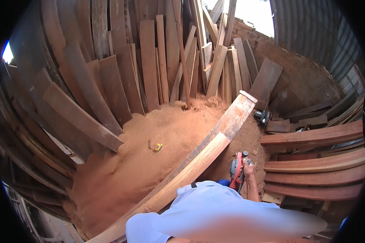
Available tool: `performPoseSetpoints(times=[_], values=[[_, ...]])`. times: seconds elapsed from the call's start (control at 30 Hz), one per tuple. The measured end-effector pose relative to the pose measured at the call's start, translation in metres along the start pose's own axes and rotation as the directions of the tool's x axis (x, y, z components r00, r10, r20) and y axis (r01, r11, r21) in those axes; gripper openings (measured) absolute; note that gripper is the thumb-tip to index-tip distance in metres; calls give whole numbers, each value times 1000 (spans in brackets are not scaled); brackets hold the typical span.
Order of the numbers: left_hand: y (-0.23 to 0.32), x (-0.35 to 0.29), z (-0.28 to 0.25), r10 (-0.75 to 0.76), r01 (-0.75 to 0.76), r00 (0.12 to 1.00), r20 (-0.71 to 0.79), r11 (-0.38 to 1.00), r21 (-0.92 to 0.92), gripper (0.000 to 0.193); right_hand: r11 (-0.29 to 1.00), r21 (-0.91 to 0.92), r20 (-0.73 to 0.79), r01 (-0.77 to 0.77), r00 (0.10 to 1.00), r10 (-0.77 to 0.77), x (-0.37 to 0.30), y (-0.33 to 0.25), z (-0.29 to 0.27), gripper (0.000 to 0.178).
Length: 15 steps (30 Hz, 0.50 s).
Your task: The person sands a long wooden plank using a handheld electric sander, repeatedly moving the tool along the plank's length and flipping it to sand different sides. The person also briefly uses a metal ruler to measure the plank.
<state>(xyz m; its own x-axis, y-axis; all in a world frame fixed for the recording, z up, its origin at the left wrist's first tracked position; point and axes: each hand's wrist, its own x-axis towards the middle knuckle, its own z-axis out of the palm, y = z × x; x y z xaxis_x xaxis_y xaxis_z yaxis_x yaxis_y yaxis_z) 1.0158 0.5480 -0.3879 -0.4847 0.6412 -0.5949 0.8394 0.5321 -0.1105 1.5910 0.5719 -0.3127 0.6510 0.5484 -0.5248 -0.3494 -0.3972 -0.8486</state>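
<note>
A long wooden plank [215, 139] runs from the lower left up to the right, its near half paler than its far end. My right hand [249, 171] grips a red power planer [236, 169], which hangs just to the right of the plank, off the wood. Only a small bit of my left hand [146, 210] shows at the plank's edge, beside my light blue sleeve [144, 227]; its grip is hidden.
A big heap of reddish sawdust [150, 162] lies to the left with a yellow tape measure [157, 147] on it. Many boards [150, 65] lean on the back wall. Stacked planks [316, 170] fill the right. A dark power tool [263, 116] sits beyond the plank's far end.
</note>
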Motion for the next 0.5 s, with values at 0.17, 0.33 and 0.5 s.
performPoseSetpoints(times=[0.17,0.33,0.5], values=[[81,11,-11,-73,74,997,25,997,-13,85,997,-78,111,27,994,-19,39,-70,11,29],[158,14,-11,-138,139,990,30,990,-29,86,886,-456,265,88,963,41,94,-153,26,39],[233,-7,14,-191,194,981,35,973,-127,87,595,-472,720,650,674,-165,196,-191,33,40]])
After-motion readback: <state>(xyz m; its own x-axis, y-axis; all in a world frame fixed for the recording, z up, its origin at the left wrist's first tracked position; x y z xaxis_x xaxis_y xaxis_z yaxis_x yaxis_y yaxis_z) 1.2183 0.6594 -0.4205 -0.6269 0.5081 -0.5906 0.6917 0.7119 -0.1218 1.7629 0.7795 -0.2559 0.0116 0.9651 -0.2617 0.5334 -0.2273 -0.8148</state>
